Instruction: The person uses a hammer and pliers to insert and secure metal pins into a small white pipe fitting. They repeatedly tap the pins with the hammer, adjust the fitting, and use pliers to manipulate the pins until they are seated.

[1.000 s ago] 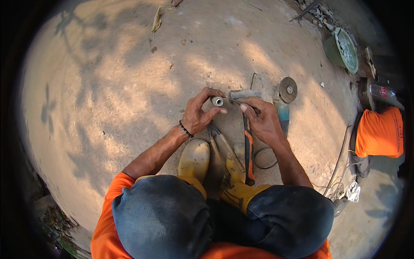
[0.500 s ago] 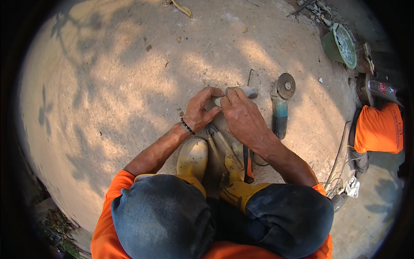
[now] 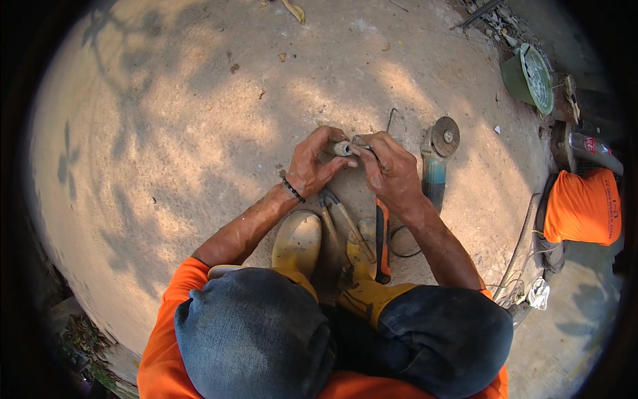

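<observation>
Short grey hollow cylinder, apparently rigid: pinched in the left hand. Right hand curled beside its open end; contents unclear. Judged light; grip around the barrel.

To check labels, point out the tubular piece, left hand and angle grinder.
Tubular piece (image 3: pixel 339 147): head view, near its open end.
Left hand (image 3: pixel 308 161): head view, middle of the hand.
Angle grinder (image 3: pixel 435 171): head view, teal body.

Green bucket, upper right; rubble strewn near it. Clear plastic bottle, red label, below bucket. Orange fabric, dark print, right edge. Dry yellowish leaf, top edge.
</observation>
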The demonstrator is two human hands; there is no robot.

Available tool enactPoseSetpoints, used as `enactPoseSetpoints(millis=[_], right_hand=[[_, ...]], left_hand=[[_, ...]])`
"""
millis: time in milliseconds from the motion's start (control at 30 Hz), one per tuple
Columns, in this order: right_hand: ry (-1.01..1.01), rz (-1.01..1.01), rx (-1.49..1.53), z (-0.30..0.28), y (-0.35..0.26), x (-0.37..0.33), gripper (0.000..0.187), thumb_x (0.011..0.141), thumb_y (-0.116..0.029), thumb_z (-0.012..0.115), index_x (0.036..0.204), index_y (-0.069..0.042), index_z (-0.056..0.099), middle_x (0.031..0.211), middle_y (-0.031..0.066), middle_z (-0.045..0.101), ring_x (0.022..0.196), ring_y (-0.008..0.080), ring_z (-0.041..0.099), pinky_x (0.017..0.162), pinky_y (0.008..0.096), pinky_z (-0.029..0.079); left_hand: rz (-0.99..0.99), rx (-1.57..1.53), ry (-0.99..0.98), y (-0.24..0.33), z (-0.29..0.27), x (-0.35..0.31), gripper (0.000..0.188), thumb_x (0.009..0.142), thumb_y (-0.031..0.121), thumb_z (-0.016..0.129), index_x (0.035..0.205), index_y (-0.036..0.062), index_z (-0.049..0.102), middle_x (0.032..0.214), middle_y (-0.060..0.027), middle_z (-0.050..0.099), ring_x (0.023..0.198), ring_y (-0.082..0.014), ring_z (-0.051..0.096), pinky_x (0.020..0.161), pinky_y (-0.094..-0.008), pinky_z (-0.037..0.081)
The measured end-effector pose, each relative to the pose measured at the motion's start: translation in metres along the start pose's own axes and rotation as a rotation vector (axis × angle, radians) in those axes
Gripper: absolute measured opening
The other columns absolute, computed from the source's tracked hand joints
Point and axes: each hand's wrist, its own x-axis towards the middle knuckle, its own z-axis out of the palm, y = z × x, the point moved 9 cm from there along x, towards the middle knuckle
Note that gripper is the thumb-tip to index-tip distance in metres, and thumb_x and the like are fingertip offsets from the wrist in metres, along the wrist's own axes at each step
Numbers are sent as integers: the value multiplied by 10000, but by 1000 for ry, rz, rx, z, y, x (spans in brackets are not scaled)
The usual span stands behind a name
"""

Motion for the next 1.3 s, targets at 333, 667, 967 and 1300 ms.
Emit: enactPoseSetpoints(millis=[333,667,967,1300], right_hand=[[7,-38,-126,12,5,-6,240,958,57,761,1189,21,707,1116,182,748,991,374,771,810,436,632],[-23,-109,-68,13,2,-11,356,930,64,774,1276,-7,726,1236,162,753,1106,335,771,870,413,647],[92,-126,-42,8,4,-19,303,933,64,781,1228,0,751,1211,160,774,1087,325,788,868,395,659],[162,-243,-142,-1,-14,-16,327,897,67,784,1215,-4,756,1161,151,772,1063,336,786,861,415,664]], left_hand=[[76,-27,94,15,-4,-2,271,1005,85,801,1259,31,722,1187,-145,795,1093,-259,783,945,-384,619],[96,-26,100,20,-4,-4,253,997,-16,711,1248,11,710,1263,-168,802,1170,-282,792,974,-388,629],[114,-78,78,15,-1,-5,239,1004,-25,716,1241,10,718,1281,-162,799,1193,-278,788,990,-379,636],[128,-97,97,9,-4,0,247,1005,-22,754,1248,11,726,1267,-143,794,1191,-244,780,971,-367,649]])
